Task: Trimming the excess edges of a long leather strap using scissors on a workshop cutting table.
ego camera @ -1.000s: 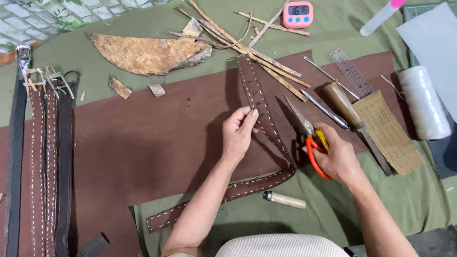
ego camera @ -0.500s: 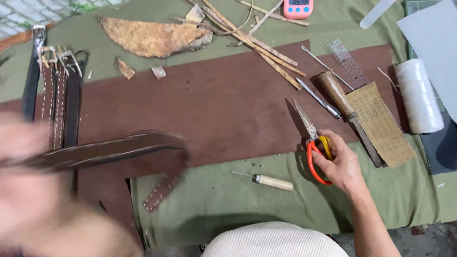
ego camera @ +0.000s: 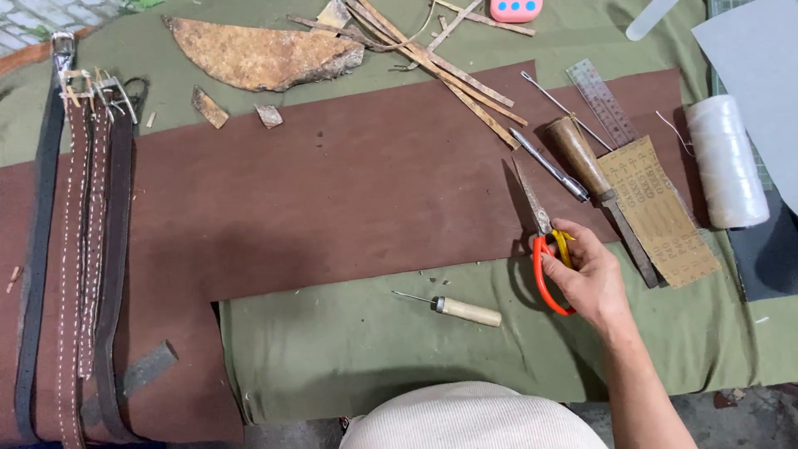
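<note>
My right hand (ego camera: 588, 278) rests on the red-handled scissors (ego camera: 542, 241), fingers curled around the handle loops; the blades lie flat on the brown leather sheet (ego camera: 332, 191), pointing away. My left hand is out of view. A small awl with a wooden handle (ego camera: 461, 310) lies on the green cloth (ego camera: 374, 349) just left of the scissors. Several stitched leather belts (ego camera: 79, 249) lie side by side at the far left.
Right of the scissors lie a wooden-handled knife (ego camera: 594, 179), a metal tool (ego camera: 549, 164), sandpaper (ego camera: 661, 208), a clear ruler (ego camera: 603, 100) and a white thread spool (ego camera: 726, 162). Bark-like scrap (ego camera: 262, 54), thin wood strips (ego camera: 432, 58) and a pink timer (ego camera: 516, 9) sit at the back.
My left hand has lifted the stitched strap off the leather sheet, swept it left and gone out of view. My right hand has stayed on the scissors.
</note>
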